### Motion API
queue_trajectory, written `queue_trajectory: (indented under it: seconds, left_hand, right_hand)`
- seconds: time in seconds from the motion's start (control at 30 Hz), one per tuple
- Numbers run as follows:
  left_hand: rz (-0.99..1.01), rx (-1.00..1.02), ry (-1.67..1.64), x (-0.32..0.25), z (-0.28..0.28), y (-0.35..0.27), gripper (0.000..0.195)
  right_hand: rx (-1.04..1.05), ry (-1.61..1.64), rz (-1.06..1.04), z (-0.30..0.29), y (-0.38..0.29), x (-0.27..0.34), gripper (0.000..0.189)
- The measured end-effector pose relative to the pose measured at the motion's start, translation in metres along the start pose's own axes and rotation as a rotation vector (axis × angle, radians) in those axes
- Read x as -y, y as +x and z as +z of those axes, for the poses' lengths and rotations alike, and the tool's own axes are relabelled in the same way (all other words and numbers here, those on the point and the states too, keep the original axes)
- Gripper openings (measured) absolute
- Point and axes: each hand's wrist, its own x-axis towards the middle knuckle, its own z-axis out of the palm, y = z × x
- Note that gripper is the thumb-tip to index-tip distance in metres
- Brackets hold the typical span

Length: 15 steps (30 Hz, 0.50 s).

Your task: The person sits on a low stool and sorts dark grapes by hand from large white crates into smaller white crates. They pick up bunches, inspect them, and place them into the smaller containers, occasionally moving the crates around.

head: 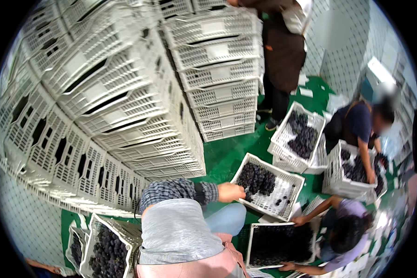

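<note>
My left hand (231, 192), below a plaid sleeve, grips the left rim of a white plastic crate (288, 176). Dark grapes (256, 179) lie in bunches in the crate's left part, and a few loose ones are on its floor farther right. My right hand is out of view. Just below this crate stands another one (252, 243) full of dark grapes (281, 245); a co-worker in a purple top holds its rim with both hands.
Tall stacks of white crates (226, 73) rise at the left and top. Grape crates (299, 139) stand at right, where a person (358, 121) reaches into one. Someone in a dark apron (285, 52) stands behind. A filled crate (125, 257) is at lower left.
</note>
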Motion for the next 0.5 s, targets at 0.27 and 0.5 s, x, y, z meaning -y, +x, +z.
queue_trajectory:
  seconds: [0.27, 0.5]
  left_hand:
    - [-0.558, -0.408, 0.105, -0.025, -0.273, -0.098, 0.029]
    - [-0.695, -0.960, 0.438, 0.000, -0.355, -0.238, 0.019]
  right_hand:
    - [0.237, -0.107, -0.375, -0.001, 0.059, 0.258, 0.033]
    - [0.769, -0.031, -0.657, 0.066, 0.151, 0.341, 0.051]
